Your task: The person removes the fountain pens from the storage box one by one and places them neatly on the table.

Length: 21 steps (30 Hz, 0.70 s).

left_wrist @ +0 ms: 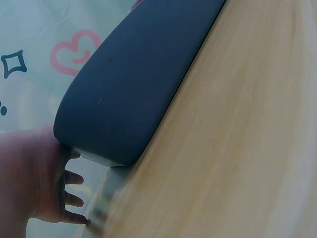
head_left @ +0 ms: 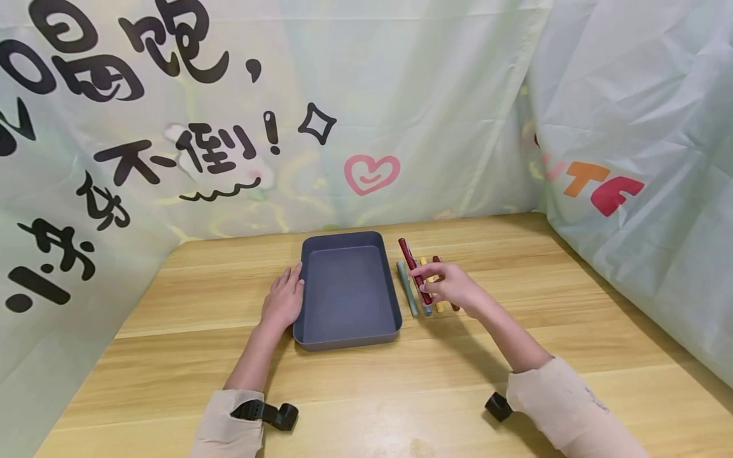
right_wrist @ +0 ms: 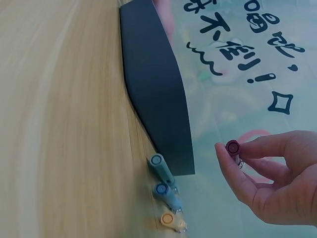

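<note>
A dark grey rectangular tray (head_left: pixel 348 296) lies on the table. Against its left wall rests my left hand (head_left: pixel 283 302), fingers extended; the left wrist view shows this hand (left_wrist: pixel 42 178) at the far end of the tray's side (left_wrist: pixel 133 74). My right hand (head_left: pixel 455 287) pinches a dark red pen (head_left: pixel 407 253) between thumb and fingers, raised above the other pens right of the tray. Below it lie a green pen (head_left: pixel 407 289), a blue pen (head_left: pixel 427 311), a yellow pen (head_left: pixel 439 306) and another dark red pen (head_left: pixel 455 308), partly covered by the hand.
The wooden table (head_left: pixel 355 401) extends around the tray and pens. A printed cloth (head_left: pixel 435 114) hangs behind the table, and more cloth (head_left: pixel 647 127) closes off the right side. Black wrist straps with cameras (head_left: pixel 286 416) sit at the sleeves.
</note>
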Motion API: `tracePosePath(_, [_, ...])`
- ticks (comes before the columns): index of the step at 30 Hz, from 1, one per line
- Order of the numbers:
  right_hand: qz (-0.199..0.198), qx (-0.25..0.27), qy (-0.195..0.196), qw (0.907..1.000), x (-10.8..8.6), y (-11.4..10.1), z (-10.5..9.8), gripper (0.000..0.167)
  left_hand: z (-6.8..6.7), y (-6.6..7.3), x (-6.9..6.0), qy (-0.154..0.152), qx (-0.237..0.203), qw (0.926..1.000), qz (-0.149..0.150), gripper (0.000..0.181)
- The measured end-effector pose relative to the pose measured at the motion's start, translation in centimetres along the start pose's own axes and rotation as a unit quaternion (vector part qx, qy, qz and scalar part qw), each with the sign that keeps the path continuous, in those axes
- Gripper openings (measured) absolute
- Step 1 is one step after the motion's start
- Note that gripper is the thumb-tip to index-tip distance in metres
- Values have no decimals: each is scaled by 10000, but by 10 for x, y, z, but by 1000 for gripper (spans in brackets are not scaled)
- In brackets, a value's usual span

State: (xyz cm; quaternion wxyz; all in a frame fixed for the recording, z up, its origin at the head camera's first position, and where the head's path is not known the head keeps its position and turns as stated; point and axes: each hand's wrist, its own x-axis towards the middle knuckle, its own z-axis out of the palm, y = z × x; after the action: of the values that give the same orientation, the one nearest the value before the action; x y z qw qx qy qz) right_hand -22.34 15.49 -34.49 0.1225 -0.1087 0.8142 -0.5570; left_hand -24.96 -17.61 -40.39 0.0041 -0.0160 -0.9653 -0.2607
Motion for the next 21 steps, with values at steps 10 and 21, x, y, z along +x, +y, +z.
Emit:
tracePosePath(10, [-21,-177,92,9998,-3,9,-14,34,-1,2,-2,-19,-74,10000,-17,49])
tracePosePath(21, [67,19,236,9997,-10,13,-25,37,0,1,-2,-23,-110,9999,-42,49])
